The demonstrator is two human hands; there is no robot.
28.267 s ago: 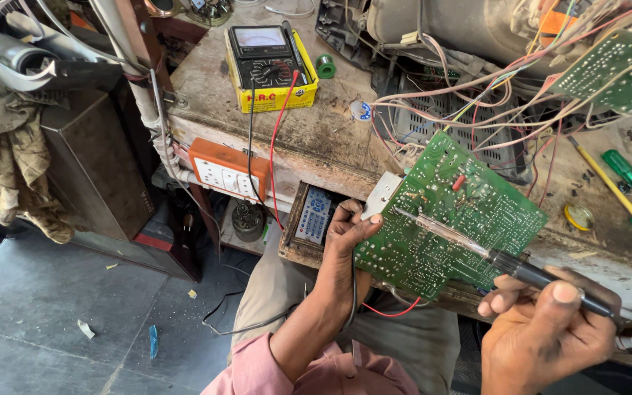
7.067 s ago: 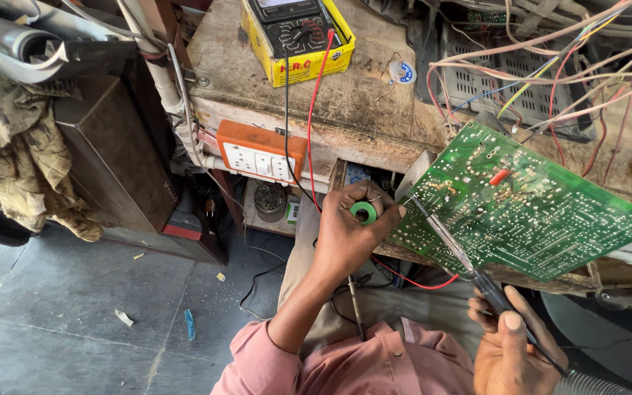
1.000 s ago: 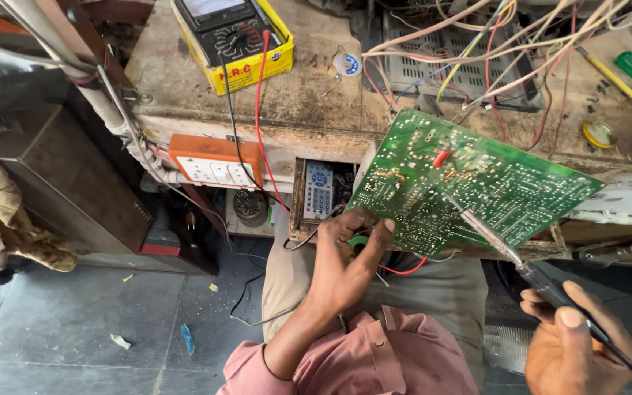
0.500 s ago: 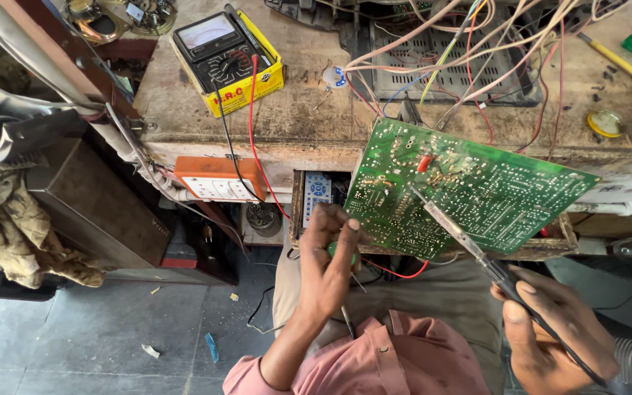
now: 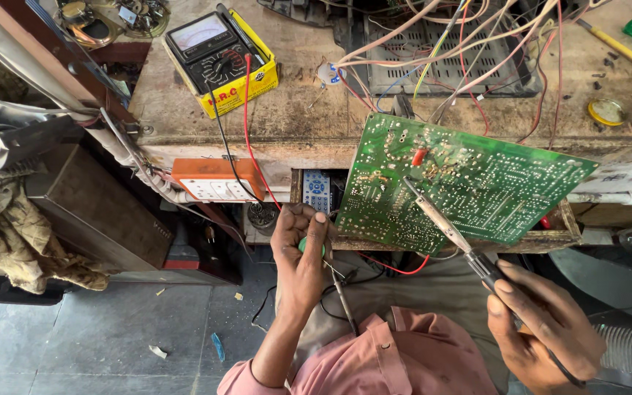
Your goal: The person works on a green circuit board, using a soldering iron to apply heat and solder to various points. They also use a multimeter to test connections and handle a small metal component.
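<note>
The worn wooden workbench (image 5: 309,132) carries a yellow-cased analogue multimeter (image 5: 217,58) at its far left. Leaning against the bench's front edge is the large green printed circuit board (image 5: 462,183), solder side up. The right hand (image 5: 543,329), below the board, is closed in a pen grip round the black handle of a soldering iron (image 5: 448,227), whose tip rests on the board's left-centre. The left hand (image 5: 301,256), just left of the board's lower corner, curls shut round a small green round object (image 5: 307,247), perhaps solder. To do this well, I'd brace the wrist, keep the tip on one joint, and feed solder briefly.
</note>
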